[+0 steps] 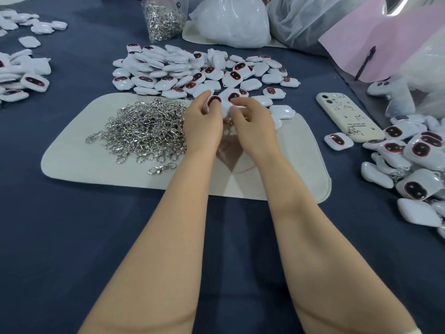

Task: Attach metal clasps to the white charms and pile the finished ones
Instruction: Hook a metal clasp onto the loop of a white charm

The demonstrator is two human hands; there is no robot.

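My left hand [203,121] grips a white charm [213,100] with a dark oval face, held above the beige mat [79,160]. My right hand [250,124] pinches a second white charm [230,98] right beside it; a bit of metal clasp hangs between the two hands, mostly hidden. A heap of silver metal clasps [144,131] lies on the mat left of my hands, with one loose clasp [161,168] near its front. A broad spread of white charms [192,71] lies just beyond the mat. A pile of charms with clasps [414,162] sits at the right.
A phone in a cream case [349,116] lies right of the mat, a single charm [338,141] beside it. A clear bag of clasps [163,18] and white plastic bags [233,22] stand at the back. More charms [21,75] lie at the far left on the dark blue tablecloth [72,225].
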